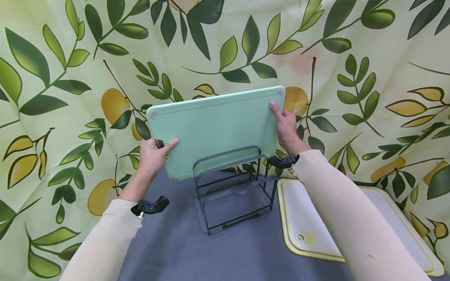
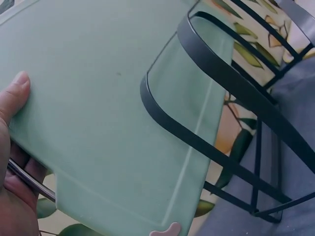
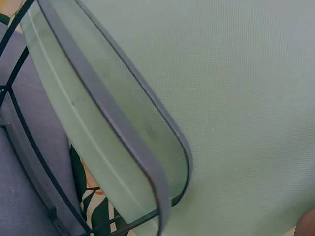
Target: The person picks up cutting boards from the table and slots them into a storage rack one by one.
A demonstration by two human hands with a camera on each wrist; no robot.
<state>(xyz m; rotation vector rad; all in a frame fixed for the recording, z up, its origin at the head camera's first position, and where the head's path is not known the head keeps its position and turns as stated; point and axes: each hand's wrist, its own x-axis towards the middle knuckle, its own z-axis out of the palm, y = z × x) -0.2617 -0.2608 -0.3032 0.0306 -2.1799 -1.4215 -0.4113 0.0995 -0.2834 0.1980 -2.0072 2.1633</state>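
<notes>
A mint-green cutting board [image 1: 218, 125] with pink corner pads is held up, tilted, by both hands. My left hand [image 1: 152, 154] grips its left edge, thumb on the front face and fingers behind. In the left wrist view a dark bar [image 2: 32, 181] shows at the board's edge beside those fingers. Higher up, my right hand [image 1: 286, 127] grips the right edge, its thumb also on the front. Two hoops of a dark metal rack [image 1: 239, 218] stand in front of the board's lower part. The board's bottom edge hangs above the table.
On the right, a white cutting board with a yellow-green rim [image 1: 299, 222] lies on the grey tabletop [image 1: 228, 257], partly hidden by my right forearm. Behind everything hangs a leaf-and-fruit patterned cloth [image 1: 225, 50]. Black wrist devices [image 1: 152, 205] sit on both wrists.
</notes>
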